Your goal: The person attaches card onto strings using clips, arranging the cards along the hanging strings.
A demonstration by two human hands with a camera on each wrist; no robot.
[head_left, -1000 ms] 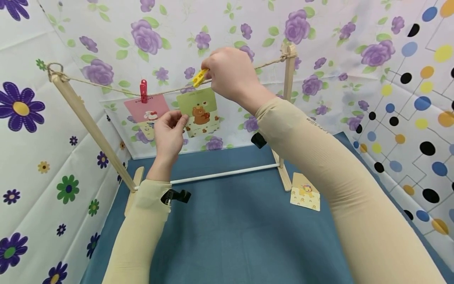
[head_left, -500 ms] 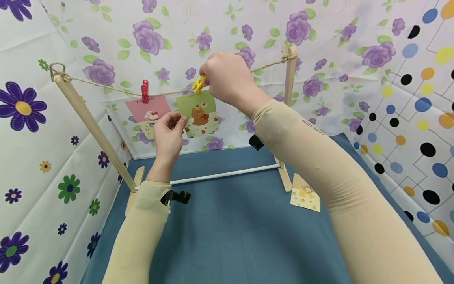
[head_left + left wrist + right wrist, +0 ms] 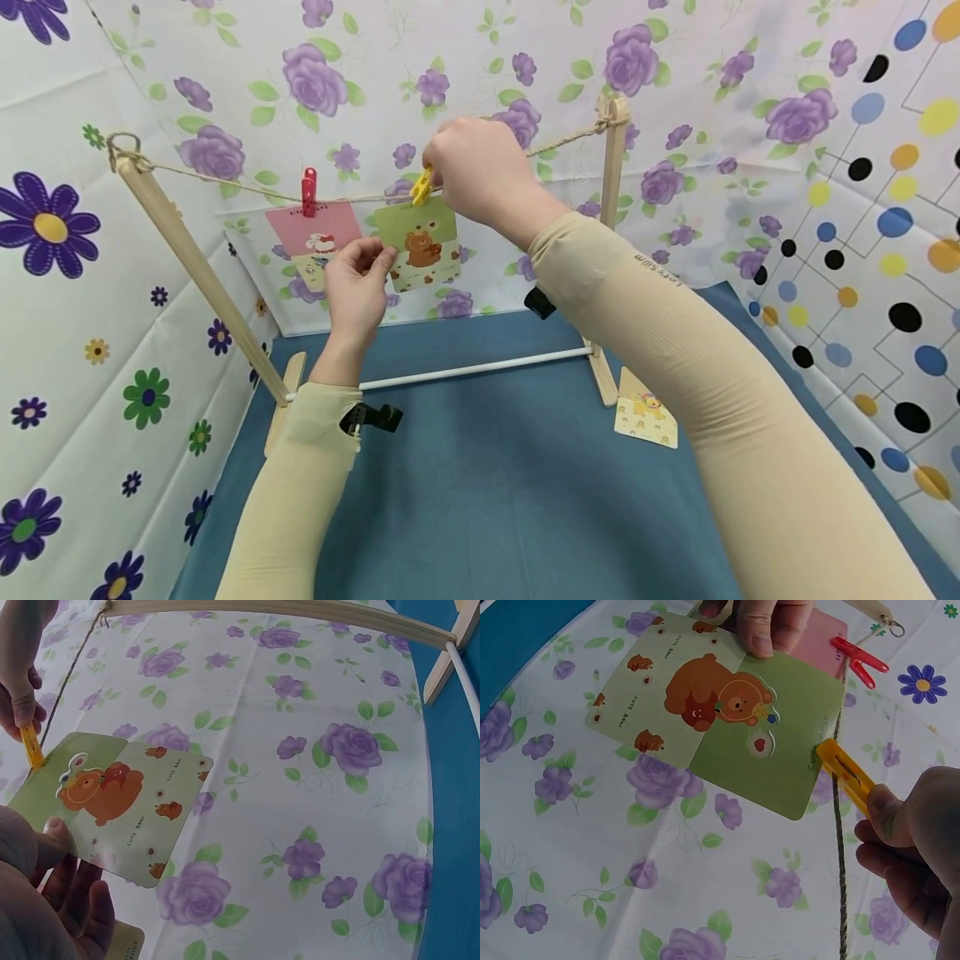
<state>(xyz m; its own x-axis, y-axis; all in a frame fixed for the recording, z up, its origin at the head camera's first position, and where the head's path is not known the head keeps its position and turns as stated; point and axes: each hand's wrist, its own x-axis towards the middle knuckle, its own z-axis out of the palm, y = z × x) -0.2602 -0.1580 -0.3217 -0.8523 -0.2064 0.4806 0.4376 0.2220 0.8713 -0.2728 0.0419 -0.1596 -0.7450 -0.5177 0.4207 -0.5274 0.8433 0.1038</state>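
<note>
My left hand (image 3: 356,283) pinches the left edge of a green bear card (image 3: 418,243) between thumb and fingers, holding it up against the rope (image 3: 225,181). In my right hand (image 3: 480,167) is a yellow clothespin (image 3: 845,774), gripped by its handle end. Its tip overlaps the card's top edge at the rope in the right wrist view. Left of the green card, a red clothespin (image 3: 309,192) fixes a pink card (image 3: 315,229) to the same rope; my left hand hides part of that card.
The rope runs between two wooden posts, the left post (image 3: 202,279) and the right post (image 3: 612,162). A white rod (image 3: 480,367) joins their feet. On the blue cloth (image 3: 495,483) lies a yellow card (image 3: 647,410) by the right foot. Patterned cloth walls (image 3: 480,50) surround the table.
My right hand has come down a little with the yellow clothespin, which turned more upright and now meets the green card's top edge at the rope. The left hand stays in place.
</note>
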